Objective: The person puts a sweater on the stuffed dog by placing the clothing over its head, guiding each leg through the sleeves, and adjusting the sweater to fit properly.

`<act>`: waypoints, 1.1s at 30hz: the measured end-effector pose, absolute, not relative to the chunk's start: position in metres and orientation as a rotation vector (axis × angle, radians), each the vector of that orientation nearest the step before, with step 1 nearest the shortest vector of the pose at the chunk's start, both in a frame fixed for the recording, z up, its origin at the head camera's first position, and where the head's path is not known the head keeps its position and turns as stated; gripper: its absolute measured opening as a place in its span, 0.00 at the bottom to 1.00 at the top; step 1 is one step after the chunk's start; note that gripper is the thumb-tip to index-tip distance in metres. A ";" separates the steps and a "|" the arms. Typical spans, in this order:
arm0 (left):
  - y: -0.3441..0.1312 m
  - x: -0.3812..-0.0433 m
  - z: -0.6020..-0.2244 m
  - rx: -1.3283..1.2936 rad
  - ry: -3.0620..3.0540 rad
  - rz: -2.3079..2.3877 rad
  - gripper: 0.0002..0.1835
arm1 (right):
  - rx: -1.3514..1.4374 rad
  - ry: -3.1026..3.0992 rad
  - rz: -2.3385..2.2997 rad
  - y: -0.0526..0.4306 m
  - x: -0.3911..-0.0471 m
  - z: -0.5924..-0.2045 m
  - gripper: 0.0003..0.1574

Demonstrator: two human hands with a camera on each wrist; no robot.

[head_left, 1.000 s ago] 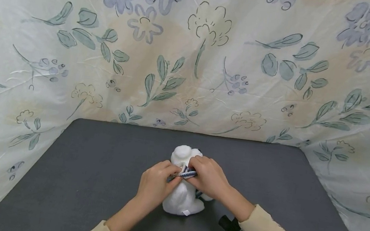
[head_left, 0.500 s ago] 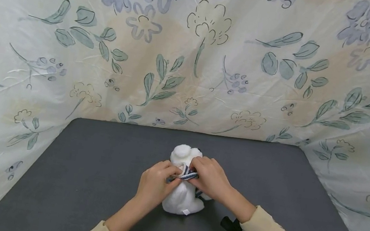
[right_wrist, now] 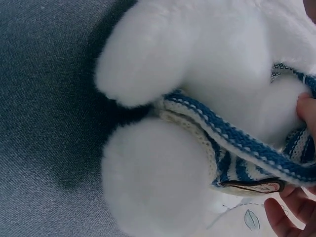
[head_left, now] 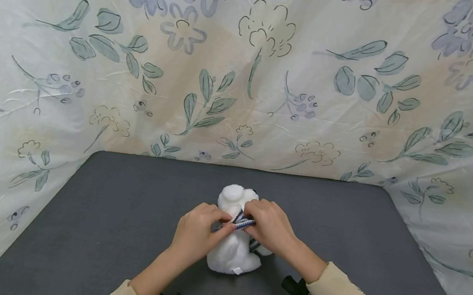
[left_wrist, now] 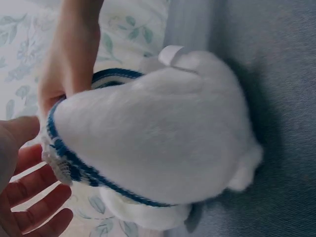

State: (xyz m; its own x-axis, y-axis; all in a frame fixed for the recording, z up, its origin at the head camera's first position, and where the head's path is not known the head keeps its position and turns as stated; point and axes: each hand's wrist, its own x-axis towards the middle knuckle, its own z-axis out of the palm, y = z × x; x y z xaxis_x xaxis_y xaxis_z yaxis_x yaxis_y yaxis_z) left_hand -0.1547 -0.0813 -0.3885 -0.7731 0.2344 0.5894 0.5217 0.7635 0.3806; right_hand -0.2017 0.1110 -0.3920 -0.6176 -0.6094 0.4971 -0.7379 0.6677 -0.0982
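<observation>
A white plush toy (head_left: 229,255) sits upright on the dark table, its back to the head camera. Around its neck area runs a blue-and-white knitted scarf (head_left: 245,224), with a stitched label (right_wrist: 261,186) showing in the right wrist view. My right hand (head_left: 271,225) pinches a band of the scarf at the toy's upper back. On the other side, my left hand (head_left: 194,231) is right at the scarf; in the left wrist view its fingers (left_wrist: 37,185) are spread, thumb and fingertips beside the white knitted edge. The toy's face is hidden.
The dark grey table (head_left: 132,203) carries the toy near its middle. A floral curtain (head_left: 272,73) hangs behind and along the sides. Black wrist mounts (head_left: 295,287) sit under both forearms, close above the table. A small white tag (left_wrist: 172,55) sticks out from the toy.
My left hand has shifted slightly left, its thumb reaching further over the scarf. The band at the toy's back has changed shape a little. My right hand has barely moved.
</observation>
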 end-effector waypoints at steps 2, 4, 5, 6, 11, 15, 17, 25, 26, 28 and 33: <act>-0.082 -0.157 -0.386 -0.555 -2.417 -0.741 0.05 | 1.061 -2.457 0.424 0.111 -0.202 -0.392 0.14; -0.082 -0.160 -0.383 -0.553 -2.389 -0.727 0.05 | 1.068 -2.457 0.428 0.111 -0.202 -0.392 0.14; -0.081 -0.162 -0.381 -0.556 -2.379 -0.727 0.05 | 1.070 -2.458 0.428 0.110 -0.202 -0.392 0.14; -0.081 -0.164 -0.380 -0.560 -2.374 -0.736 0.06 | 1.071 -2.459 0.427 0.110 -0.202 -0.392 0.14; -0.081 -0.170 -0.375 -0.592 -2.449 -0.831 0.07 | 1.063 -2.479 0.428 0.110 -0.202 -0.392 0.13; -0.081 -0.173 -0.374 -0.593 -2.582 -0.838 0.10 | 1.056 -2.487 0.437 0.110 -0.201 -0.392 0.12; -0.082 -0.175 -0.373 -0.591 -2.655 -0.839 0.12 | 1.055 -2.484 0.445 0.110 -0.201 -0.393 0.12; -0.082 -0.179 -0.368 -0.602 -2.826 -0.856 0.15 | 1.043 -2.489 0.488 0.110 -0.198 -0.394 0.12; -0.082 -0.179 -0.368 -0.608 -2.831 -0.853 0.15 | 1.044 -2.490 0.496 0.110 -0.198 -0.394 0.12; -0.082 -0.180 -0.368 -0.619 -2.833 -0.837 0.14 | 1.054 -2.485 0.512 0.110 -0.197 -0.394 0.12; -0.082 -0.181 -0.370 -0.632 -2.791 -0.833 0.09 | 1.105 -2.477 0.523 0.113 -0.195 -0.393 0.13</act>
